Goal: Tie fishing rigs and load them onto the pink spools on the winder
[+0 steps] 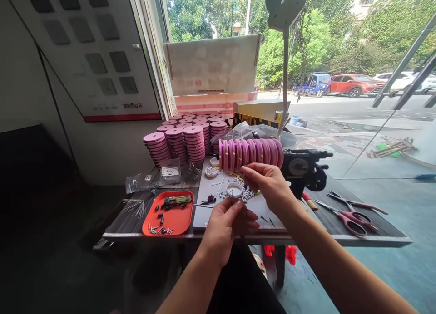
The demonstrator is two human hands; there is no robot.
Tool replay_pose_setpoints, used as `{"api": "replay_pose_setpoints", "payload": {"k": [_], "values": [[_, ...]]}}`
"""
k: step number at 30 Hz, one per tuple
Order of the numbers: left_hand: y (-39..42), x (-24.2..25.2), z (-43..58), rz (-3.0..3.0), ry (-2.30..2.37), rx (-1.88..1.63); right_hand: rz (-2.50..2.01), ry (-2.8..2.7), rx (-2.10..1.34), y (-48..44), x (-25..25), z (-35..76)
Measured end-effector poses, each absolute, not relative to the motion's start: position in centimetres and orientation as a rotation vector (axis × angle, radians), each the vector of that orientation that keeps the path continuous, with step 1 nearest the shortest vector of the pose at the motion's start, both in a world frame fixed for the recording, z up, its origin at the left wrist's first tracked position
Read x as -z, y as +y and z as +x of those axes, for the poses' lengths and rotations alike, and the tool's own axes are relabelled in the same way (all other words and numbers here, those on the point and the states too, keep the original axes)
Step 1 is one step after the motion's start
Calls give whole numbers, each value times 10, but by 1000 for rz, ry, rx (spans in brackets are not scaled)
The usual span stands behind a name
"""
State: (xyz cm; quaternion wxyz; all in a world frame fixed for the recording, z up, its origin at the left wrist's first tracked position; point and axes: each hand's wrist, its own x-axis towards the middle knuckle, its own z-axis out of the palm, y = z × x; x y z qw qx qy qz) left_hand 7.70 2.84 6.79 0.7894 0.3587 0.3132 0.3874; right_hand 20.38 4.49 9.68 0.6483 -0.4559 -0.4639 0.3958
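Centre frame, the left hand [221, 221] and right hand [272, 184] pinch; whether either grips anything cannot be told. A row of round pink spools [251, 154] sits mounted above; loose white beads [239, 182] apparently remain unused.

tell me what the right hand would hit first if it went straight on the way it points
Most likely the row of pink spools, toward its left end, just beyond the right hand in the picture; the depth between them is unclear.
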Motion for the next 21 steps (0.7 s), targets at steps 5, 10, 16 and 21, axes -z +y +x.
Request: {"api": "replay_pose_setpoints", "payload": {"k": [5,10,16,21], "values": [[22,-59,72,679,666,-789,-1037,-1042,-838,47,-95,200],[19,-54,68,639,669,-774,-1041,-1043,-817,47,-94,200],[14,-51,67,598,656,-792,-1041,-1047,-806,47,-93,201],[9,-48,66,514,679,-801,-1036,-1044,-805,48,-93,200]]}}
